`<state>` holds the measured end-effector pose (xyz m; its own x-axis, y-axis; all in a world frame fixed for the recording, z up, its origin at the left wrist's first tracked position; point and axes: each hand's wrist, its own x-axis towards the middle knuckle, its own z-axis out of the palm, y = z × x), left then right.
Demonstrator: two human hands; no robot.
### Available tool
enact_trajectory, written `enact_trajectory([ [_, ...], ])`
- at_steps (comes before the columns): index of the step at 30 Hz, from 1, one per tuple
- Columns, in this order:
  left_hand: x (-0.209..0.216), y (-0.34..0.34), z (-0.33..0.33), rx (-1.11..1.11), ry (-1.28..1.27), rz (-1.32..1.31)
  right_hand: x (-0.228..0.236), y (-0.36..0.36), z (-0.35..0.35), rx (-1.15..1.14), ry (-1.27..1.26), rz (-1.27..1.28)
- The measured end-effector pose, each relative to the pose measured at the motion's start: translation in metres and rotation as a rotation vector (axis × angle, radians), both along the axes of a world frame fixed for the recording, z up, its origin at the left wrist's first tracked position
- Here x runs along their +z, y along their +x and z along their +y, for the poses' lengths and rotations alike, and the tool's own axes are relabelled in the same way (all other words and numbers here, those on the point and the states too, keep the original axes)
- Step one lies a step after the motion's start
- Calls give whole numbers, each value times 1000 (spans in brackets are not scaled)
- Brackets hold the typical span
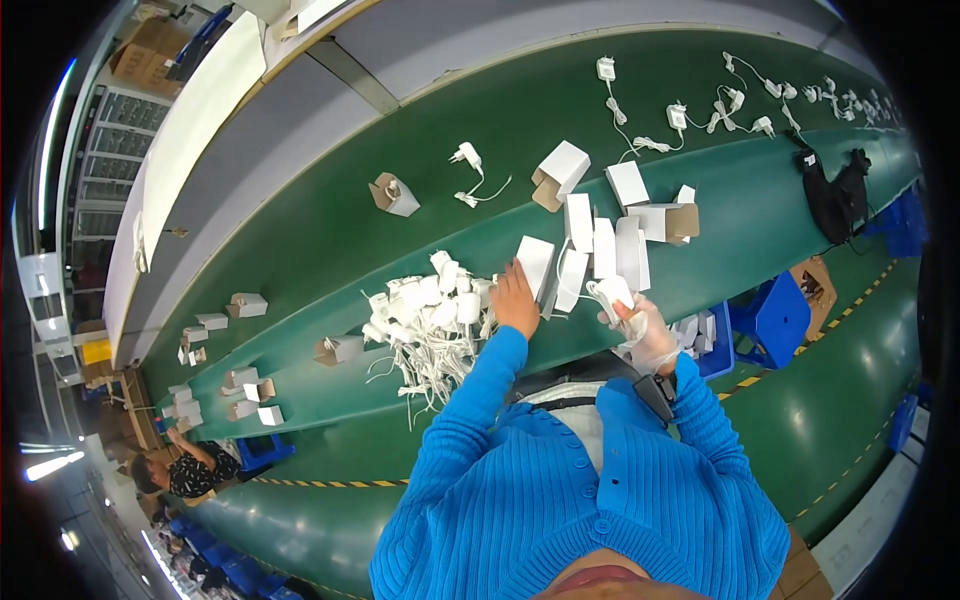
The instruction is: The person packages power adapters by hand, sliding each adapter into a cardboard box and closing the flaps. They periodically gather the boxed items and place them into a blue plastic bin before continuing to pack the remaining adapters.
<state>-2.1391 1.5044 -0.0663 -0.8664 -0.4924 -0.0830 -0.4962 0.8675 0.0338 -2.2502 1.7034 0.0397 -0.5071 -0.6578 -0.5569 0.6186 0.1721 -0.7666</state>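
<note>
My left hand (514, 300) lies along the left side of a small white box (536, 260), fingers against its edge and thumb hidden. My right hand (650, 338), in a thin translucent glove, grips a white power adapter (613, 291), its cable curving away to the left. Between and beyond my hands stand several more white boxes (604, 248), some with open brown-lined flaps. Just left of my left hand is a big heap of white adapters (430, 305), their cables trailing toward me.
Adapters with cables (676, 117) are spread along the green belt (330, 215) to the far right. A black garment (836, 195) lies at the right. Blue bin (716, 345) and blue stool (775, 315) stand below the table edge. Another person (185, 468) sits at far left.
</note>
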Motion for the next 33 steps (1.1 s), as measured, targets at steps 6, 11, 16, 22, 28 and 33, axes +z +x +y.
enact_trajectory([
  [6,33,-37,-21,107,380,-111,-5,-5,21,-173,-141,-381],
  [11,48,-56,-64,-432,-7,-63,12,-7,57,-295,-235,-520],
  [16,-13,-82,-118,-1080,-296,188,28,-11,48,-189,-299,-621],
  [22,49,-92,-118,-354,515,-141,63,-14,34,-228,-380,-722],
  [28,97,-33,-113,-79,1557,364,103,-17,-2,-167,-527,-1007],
  [33,124,-10,-99,-149,1418,273,108,-18,-46,-68,-157,-592],
])
